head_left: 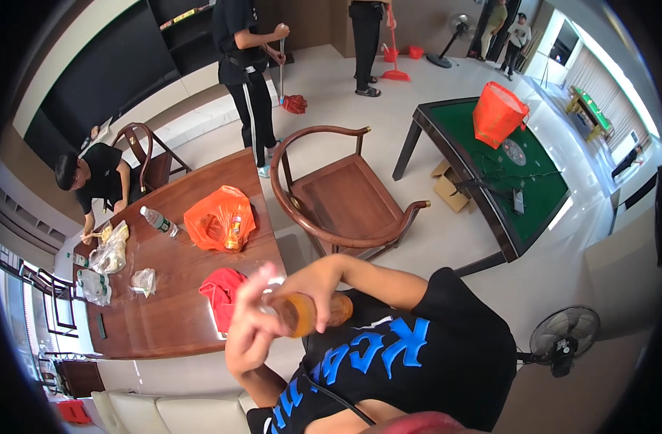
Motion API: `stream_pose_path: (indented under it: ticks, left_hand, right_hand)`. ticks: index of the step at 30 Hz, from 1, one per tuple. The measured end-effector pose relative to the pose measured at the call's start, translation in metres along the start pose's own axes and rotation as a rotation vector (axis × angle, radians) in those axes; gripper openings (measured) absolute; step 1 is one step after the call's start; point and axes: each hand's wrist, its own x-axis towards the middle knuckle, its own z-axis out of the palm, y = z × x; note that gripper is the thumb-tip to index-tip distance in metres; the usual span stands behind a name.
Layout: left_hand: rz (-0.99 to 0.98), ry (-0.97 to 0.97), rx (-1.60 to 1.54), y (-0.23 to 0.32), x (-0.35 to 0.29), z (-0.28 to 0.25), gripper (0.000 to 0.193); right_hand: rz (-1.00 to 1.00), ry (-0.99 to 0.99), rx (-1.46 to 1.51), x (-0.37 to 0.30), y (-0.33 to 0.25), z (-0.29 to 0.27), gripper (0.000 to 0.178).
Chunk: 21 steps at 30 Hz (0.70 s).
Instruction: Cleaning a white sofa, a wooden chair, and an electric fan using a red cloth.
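Observation:
In front of my chest a clear bottle of amber drink lies tilted on its side, its lower end pointing right. My right hand wraps round its middle from above. At the bottle's left end is my left hand, fingers curled against it and one finger raised; these fingers are partly blurred, and the cap is hidden. Just beyond my left hand, a red bag or cloth rests on the wooden table. Farther back on the table are an orange plastic bag and a water bottle.
Clear plastic bags and a small clear pack lie on the table; a person sits beyond. An armchair stands ahead, a green-topped table to its right. One person holds a mop, another a red broom.

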Motion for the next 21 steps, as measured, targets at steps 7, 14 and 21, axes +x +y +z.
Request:
stream_pose_path:
  ticks: [7, 14, 21]
  left_hand:
    - [-0.412, 0.451, 0.586, -0.006, -0.006, -0.014, 0.014]
    - [-0.652, 0.357, 0.679, -0.009, -0.009, -0.010, 0.015]
    - [-0.307, 0.187, 0.684, -0.012, -0.013, -0.013, 0.015]
  right_hand:
    - [0.182, 0.458, -0.212, 0.000, -0.008, 0.002, 0.072]
    - [0.275, 0.448, -0.375, -0.004, -0.001, 0.008, 0.073]
    - [0.247, 0.446, -0.338, -0.010, 0.001, 0.005, 0.073]
